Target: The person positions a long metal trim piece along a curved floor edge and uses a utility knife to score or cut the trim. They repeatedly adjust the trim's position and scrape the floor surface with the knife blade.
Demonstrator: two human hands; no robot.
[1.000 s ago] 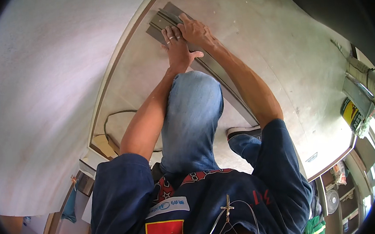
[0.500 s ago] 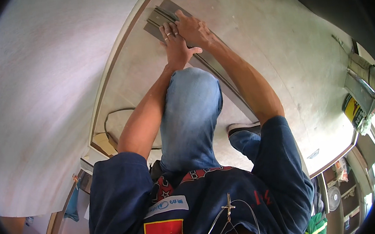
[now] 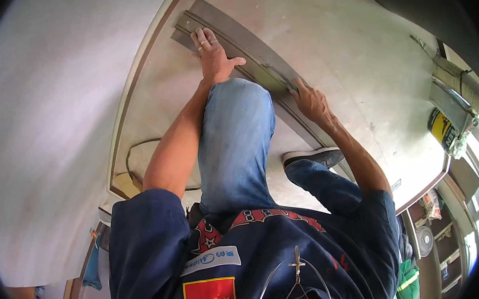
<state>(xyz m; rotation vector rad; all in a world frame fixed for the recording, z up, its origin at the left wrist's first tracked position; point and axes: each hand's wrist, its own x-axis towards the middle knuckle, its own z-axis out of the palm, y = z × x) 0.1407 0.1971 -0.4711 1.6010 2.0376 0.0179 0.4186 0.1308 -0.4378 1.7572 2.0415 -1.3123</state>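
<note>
Pressing grey grooved strip, running from beyond the knee down past its right side, with left hand just beyond the knee: flat, open grip, nothing grasped (likely to stop sliding). Resting right hand at strip's edge, right of the knee, with half-curled grip; can't tell if pinching anything.
</note>
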